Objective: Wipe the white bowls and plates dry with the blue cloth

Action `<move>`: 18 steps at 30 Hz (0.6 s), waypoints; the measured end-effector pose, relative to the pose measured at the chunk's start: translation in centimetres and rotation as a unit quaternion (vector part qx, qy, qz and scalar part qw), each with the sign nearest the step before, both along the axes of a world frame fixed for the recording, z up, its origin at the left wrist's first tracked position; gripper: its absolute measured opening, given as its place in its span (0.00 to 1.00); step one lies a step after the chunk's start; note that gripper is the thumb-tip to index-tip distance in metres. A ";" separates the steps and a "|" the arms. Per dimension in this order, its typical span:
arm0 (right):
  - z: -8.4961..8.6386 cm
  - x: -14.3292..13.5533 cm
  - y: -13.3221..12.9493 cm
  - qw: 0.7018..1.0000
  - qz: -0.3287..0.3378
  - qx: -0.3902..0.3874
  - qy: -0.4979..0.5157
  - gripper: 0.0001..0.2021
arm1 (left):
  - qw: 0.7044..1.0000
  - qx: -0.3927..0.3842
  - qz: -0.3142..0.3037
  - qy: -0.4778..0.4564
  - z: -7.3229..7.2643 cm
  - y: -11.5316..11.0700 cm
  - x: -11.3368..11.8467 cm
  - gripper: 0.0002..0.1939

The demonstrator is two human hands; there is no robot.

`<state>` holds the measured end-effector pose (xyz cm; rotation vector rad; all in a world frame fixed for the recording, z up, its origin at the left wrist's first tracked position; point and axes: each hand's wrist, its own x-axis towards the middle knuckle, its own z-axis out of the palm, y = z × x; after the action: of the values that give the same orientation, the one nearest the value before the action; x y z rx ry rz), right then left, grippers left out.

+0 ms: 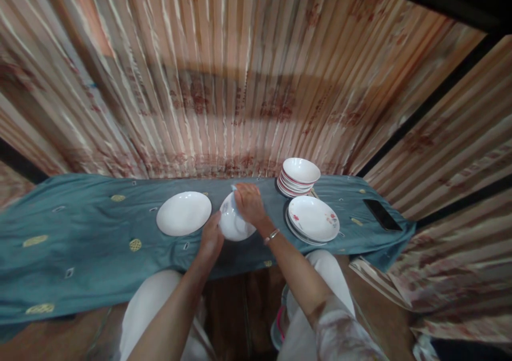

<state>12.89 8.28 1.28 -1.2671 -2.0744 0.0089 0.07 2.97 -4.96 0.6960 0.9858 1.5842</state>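
A white bowl is held tilted above the cloth-covered table, in front of me. My left hand grips its left edge, with the thumb on the near surface. Against the bowl's upper right side my right hand presses a small light-blue cloth, mostly hidden under the fingers. Just left of the hands a plain white plate lies on the table. To the right is a stack of white plates with red flower prints, and behind it stand several stacked bowls with red rims.
A teal patterned cloth covers the long, narrow table. Near its right end lies a black phone. A pleated curtain hangs directly behind, and a dark frame bar slants at the right. A tub is partly visible below, by my legs.
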 end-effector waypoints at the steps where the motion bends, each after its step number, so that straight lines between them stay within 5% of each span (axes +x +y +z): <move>1: -0.4 0.5 0.5 1.000 -0.014 -0.010 0.015 0.16 | 1.000 -0.004 0.001 -0.015 0.0 -0.1 0.1 0.18; 11: -6.9 2.6 1.7 0.967 -0.122 -0.059 0.216 0.14 | 0.989 -0.045 0.021 -0.139 0.7 -0.2 0.3 0.17; 18: -9.5 1.6 0.8 0.936 -0.172 -0.075 0.297 0.22 | 0.979 -0.078 0.046 -0.181 1.8 0.0 0.7 0.07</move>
<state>14.50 9.04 -8.22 -1.4810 -1.3423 0.3546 0.76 2.94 -3.14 0.2444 0.8669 1.6211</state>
